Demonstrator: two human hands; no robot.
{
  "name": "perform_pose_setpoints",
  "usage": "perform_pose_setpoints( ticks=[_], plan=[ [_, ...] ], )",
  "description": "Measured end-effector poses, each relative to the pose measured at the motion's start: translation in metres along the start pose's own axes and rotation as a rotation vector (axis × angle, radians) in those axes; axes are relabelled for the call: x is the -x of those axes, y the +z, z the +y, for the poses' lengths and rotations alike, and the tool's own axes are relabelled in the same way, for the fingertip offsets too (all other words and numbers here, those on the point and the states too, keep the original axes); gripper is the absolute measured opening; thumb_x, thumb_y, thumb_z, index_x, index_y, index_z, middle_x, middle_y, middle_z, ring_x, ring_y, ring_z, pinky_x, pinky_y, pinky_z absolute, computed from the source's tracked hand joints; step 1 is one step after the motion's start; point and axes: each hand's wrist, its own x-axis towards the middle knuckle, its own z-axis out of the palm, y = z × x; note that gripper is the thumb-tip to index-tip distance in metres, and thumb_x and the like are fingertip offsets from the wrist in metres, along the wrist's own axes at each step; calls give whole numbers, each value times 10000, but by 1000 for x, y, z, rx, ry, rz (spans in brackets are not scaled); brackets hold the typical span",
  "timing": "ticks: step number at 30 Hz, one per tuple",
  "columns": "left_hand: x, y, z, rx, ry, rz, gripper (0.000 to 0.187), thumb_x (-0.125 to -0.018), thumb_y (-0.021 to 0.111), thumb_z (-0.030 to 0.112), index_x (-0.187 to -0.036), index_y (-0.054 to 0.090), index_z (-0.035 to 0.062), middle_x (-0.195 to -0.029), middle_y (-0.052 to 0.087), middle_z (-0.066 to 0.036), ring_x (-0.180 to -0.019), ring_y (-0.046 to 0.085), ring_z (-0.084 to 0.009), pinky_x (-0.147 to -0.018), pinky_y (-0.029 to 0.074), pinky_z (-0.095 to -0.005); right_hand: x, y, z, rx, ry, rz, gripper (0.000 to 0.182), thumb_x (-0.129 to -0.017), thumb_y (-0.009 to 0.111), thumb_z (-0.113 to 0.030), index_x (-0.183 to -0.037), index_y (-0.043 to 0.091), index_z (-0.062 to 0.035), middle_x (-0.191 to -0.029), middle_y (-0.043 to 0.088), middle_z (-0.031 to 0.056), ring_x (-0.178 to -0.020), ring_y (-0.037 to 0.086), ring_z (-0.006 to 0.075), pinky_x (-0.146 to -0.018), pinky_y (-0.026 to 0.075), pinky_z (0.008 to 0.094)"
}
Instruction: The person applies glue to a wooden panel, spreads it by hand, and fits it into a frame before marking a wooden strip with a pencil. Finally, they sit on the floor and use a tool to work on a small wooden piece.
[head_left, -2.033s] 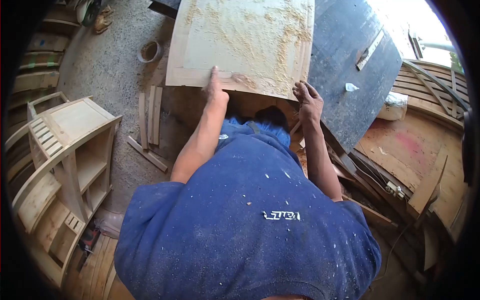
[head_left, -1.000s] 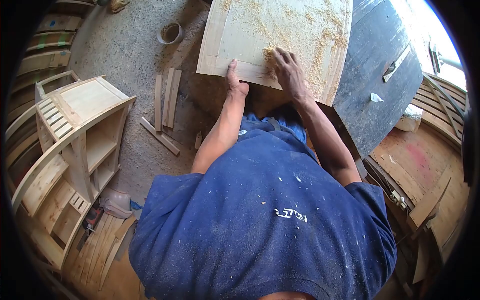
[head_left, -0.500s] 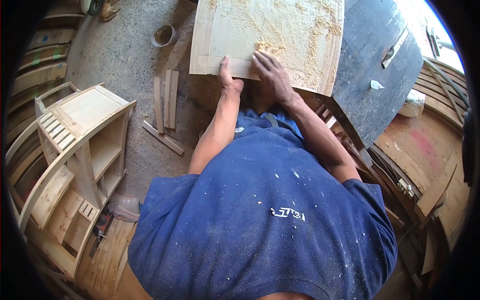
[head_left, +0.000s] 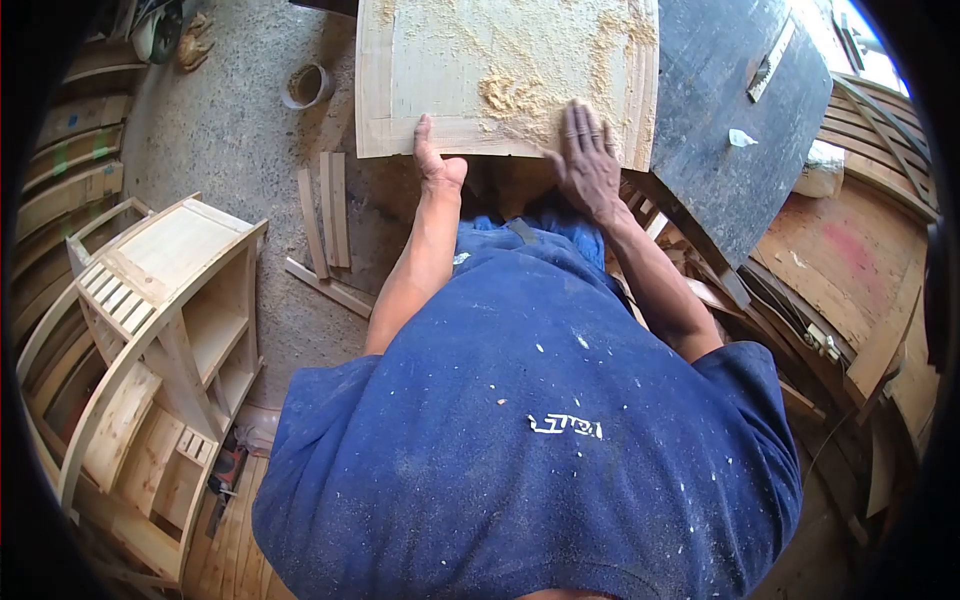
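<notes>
A pale wooden panel (head_left: 450,60) lies in front of me, strewn with sawdust (head_left: 515,95). My left hand (head_left: 438,165) grips its near edge left of the middle, thumb on top and the other fingers hidden underneath. Near the panel's right corner, my right hand (head_left: 588,160) rests flat on the surface with fingers stretched out. A small heap of shavings sits just left of those fingers. No tool shows in either hand.
A dark tabletop (head_left: 720,120) adjoins the panel's right side, with a saw blade (head_left: 770,65) on it. Wooden strips (head_left: 325,220) and a bucket (head_left: 307,88) are on the floor to the left. An unfinished wooden cabinet (head_left: 180,290) stands at far left.
My right hand has slid to the right along the panel's near edge, with its fingers spread straighter. My left hand still grips the edge. The whole view has shifted slightly.
</notes>
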Motion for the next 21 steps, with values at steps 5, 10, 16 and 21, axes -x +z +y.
perform_pose_setpoints(
  ticks=[5, 10, 16, 21],
  plan=[
    [-7, -5, -3, 29, -7, -44, 633, -801, 759, 422, -1314, 575, 100, -1312, 596, -101, -1253, 523, -318, -1094, 382, -547, 14, -7, 3, -133, 31, 48, 782, -1026, 419, -513, -1575, 226, 9, -1644, 249, 178, -1538, 204, 285, -1251, 112, 483],
    [-9, -3, -1, 33, 5, 7, 640, -791, 773, 406, -1319, 574, 105, -1317, 594, -93, -1256, 522, -313, -1097, 381, -545, 21, 0, 23, -57, 206, 19, 804, -1039, 393, -500, -1570, 164, 59, -1648, 137, 258, -1546, 114, 358, -1256, 11, 467],
    [-8, -10, -4, 54, -13, 4, 639, -785, 781, 400, -1314, 579, 103, -1303, 601, -84, -1242, 529, -301, -1095, 384, -538, -24, 9, -39, -314, 3, 48, 772, -1028, 437, -482, -1565, 235, 34, -1653, 162, 229, -1548, 125, 342, -1261, 56, 440],
    [-8, -9, -1, 51, -46, -59, 633, -791, 777, 406, -1312, 583, 103, -1300, 604, -86, -1237, 533, -302, -1093, 384, -541, 3, -3, 17, -86, 44, -3, 782, -1026, 417, -514, -1594, 192, -27, -1670, 186, 147, -1548, 168, 278, -1254, 67, 491]
  ],
)
